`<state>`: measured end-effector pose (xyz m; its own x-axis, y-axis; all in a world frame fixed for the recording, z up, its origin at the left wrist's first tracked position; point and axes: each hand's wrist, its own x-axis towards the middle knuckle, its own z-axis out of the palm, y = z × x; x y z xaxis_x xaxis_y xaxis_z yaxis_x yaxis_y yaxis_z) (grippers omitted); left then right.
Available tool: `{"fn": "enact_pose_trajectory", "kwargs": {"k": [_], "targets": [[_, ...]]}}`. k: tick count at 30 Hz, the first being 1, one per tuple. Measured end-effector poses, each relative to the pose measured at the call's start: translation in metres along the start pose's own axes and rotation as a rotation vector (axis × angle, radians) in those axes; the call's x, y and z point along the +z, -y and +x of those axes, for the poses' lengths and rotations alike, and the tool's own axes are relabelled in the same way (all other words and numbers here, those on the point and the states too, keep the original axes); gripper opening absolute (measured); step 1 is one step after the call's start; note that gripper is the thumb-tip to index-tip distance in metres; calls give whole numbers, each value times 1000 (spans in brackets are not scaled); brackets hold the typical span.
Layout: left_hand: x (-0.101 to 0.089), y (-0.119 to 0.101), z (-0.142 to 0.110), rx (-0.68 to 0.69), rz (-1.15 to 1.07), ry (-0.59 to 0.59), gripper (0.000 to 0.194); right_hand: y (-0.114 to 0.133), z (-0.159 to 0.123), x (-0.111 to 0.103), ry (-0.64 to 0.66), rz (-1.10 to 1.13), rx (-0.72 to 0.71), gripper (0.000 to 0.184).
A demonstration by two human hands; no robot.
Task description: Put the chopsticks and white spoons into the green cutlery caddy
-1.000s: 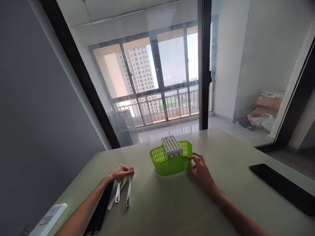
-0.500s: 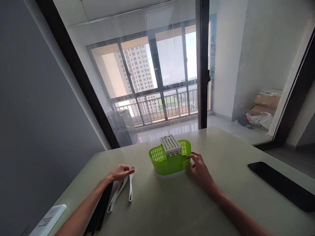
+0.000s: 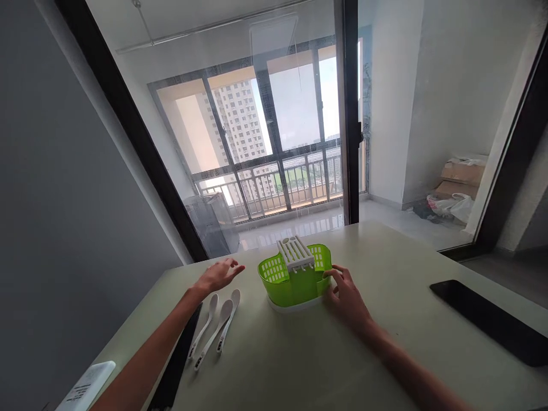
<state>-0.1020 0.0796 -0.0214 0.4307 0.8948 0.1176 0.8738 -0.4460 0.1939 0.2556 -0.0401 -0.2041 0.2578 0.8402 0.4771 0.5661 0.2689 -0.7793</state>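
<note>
My left hand (image 3: pixel 219 275) is over the table, open and holding nothing, its fingers pointing toward a green cutlery holder. Just below it lie three white spoons: one on the left (image 3: pixel 208 323), one in the middle (image 3: pixel 226 310) and one on the right (image 3: pixel 232 311). Black chopsticks (image 3: pixel 177 365) lie left of the spoons, partly hidden by my left forearm. The green cutlery holder (image 3: pixel 302 290) stands upright, with a white slotted top (image 3: pixel 295 251) and a white base. My right hand (image 3: pixel 349 299) grips its right end with bent fingers; part of that grip is hidden.
A black phone-like slab (image 3: pixel 488 319) lies on the right of the pale table (image 3: pixel 299 365). At the left edge is a white object (image 3: pixel 88 385) with dark print. Beyond the table stands a dark-framed glass door (image 3: pixel 353 114).
My left hand has let go of a spoon and moved up and right, fingers extending. The spoons now lie side by side. My right hand stays at the cutlery holder.
</note>
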Motion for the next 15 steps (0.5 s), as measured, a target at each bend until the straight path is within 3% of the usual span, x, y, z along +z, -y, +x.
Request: {"fn": "enact_pose_trajectory", "kwargs": {"k": [4, 9, 12, 15], "targets": [[-5, -79, 13, 183, -49, -275, 62, -2, 0, 2, -22, 6, -22, 26], [24, -171, 9, 418, -34, -376, 61, -4, 0, 3, -39, 15, -34, 27], [51, -200, 5, 493, 114, -389, 75, -4, 0, 4, -49, 21, -45, 27], [65, -202, 7, 464, 221, -396, 64, -2, 0, 5, -62, 27, -45, 34]]}}
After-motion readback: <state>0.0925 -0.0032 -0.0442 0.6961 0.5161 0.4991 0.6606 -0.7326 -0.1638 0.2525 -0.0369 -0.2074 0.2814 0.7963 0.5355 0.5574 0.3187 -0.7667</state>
